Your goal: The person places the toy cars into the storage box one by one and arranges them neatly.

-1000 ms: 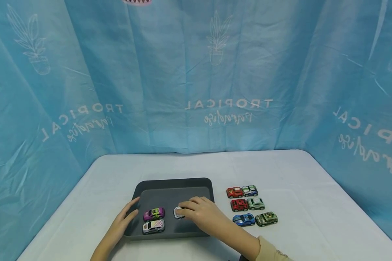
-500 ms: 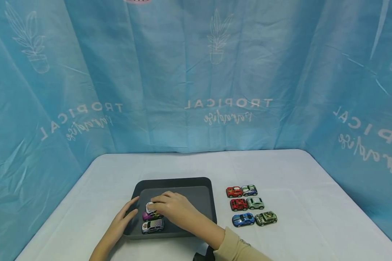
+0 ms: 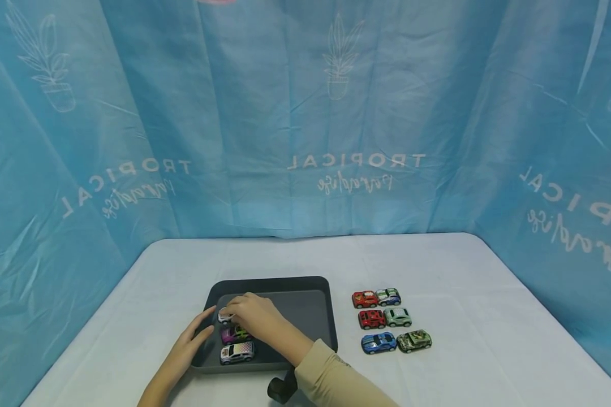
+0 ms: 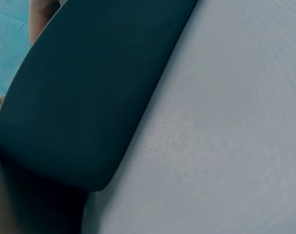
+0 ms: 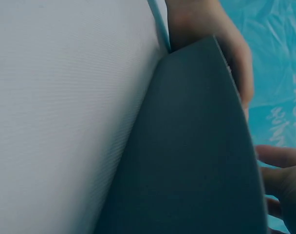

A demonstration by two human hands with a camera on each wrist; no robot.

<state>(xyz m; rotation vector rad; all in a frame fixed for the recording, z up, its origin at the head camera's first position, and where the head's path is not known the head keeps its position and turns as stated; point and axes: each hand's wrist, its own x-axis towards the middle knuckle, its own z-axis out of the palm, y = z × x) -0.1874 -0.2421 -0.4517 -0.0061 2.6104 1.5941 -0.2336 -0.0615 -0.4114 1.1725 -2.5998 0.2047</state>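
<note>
We seemingly place the white car (image 3: 224, 316) at ten o'clock in the tray (image 3: 285, 285), right hand (image 3: 257, 316) pinching it, left hand (image 3: 190, 338) spread at nine; release seems due.

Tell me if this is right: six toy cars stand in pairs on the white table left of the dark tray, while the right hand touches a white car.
Wrong side: the head view shows the six toy cars in pairs on the white table right of the dark tray, not left of it, while the right hand touches a white car.
</note>
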